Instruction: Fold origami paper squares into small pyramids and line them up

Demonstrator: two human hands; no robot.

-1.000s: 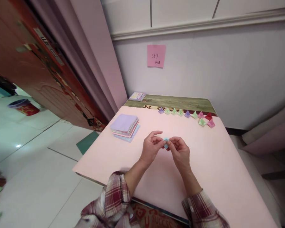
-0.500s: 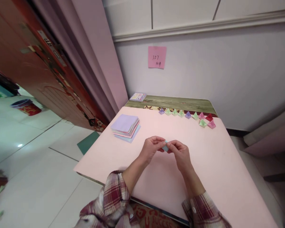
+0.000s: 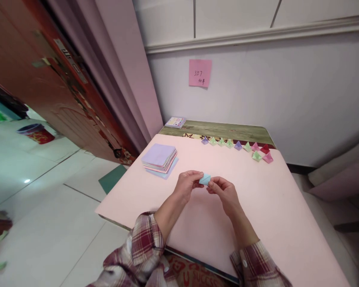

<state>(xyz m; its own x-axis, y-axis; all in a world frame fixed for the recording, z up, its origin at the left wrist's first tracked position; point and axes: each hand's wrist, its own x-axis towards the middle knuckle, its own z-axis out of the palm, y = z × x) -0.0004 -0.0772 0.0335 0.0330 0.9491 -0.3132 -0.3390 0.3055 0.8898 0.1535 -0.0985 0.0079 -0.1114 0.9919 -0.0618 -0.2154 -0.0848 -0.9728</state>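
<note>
Between my two hands is a small folded light-blue paper (image 3: 205, 179), held just above the pink tabletop (image 3: 197, 223). My left hand (image 3: 186, 186) pinches its left side between thumb and fingers. At its right edge, my right hand (image 3: 226, 191) grips a corner with thumb and forefinger. A diagonal crease or flap edge shows on the paper's face. To the left lies a stack of square coloured paper (image 3: 159, 155), lilac on top. Farther back stand several small folded paper shapes, among them a purple one (image 3: 238, 145), a green one (image 3: 256, 156) and a pink one (image 3: 268, 157).
A small printed pack (image 3: 176, 122) rests at the table's back left corner. On the wall is a pink note (image 3: 200, 73) with handwriting. A reddish door (image 3: 77, 91) and a mauve curtain (image 3: 122, 59) flank the left side. A bin (image 3: 36, 133) stands on the tiled floor.
My fingers have shifted on the blue paper, so more of its face now shows. The hands are slightly farther apart. The whole view has moved a little.
</note>
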